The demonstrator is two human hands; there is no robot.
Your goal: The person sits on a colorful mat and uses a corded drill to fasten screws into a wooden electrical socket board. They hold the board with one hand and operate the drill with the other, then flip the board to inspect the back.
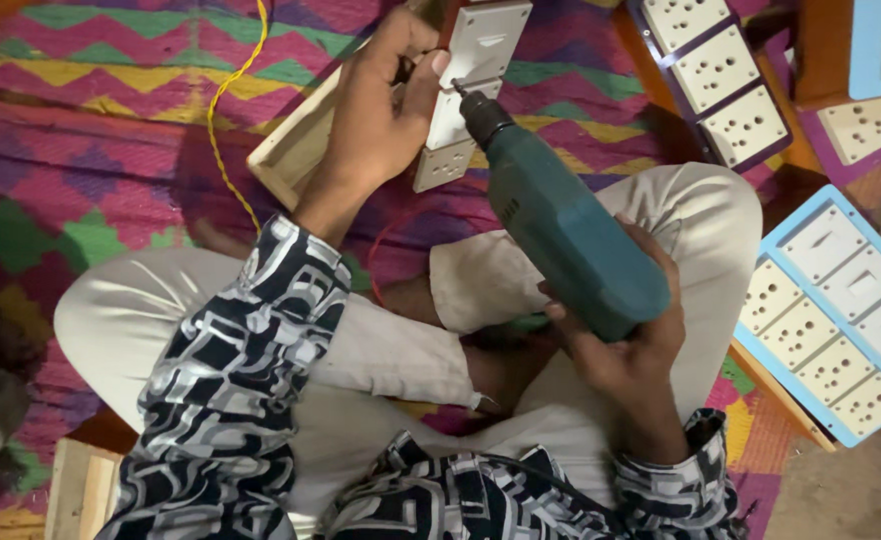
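Floor setting: person sits cross-legged on a zigzag mat [91, 130] in pink, green and yellow; the work lies on the mat, upper centre of frame, just ahead of the knees.

Left hand [376, 105] is closed around the top edge of a wooden box [296, 150], thumb pressed on the white switch plate [466, 80] that sits across it. Judged purpose: the hand pins plate to box so neither shifts under the bit.

Right hand [626, 345], lower right of centre, is wrapped firmly around the grip of a teal drill [561, 235]. Drill is angled up and to the left, its bit tip touching the plate right beside the left thumb. The slant probably comes from working seated, with the drill body lying over the right knee.

A yellow wire [223, 95] runs down the mat left of the box; whether it feeds the drill cannot be told.

Other boards lie at the right of frame, apart from the work: 1 purple-framed socket board [716, 70] at upper right, 1 blue-framed board [831, 310] at right edge, 1 more cut off in the top right corner. Likely kept within arm's reach.
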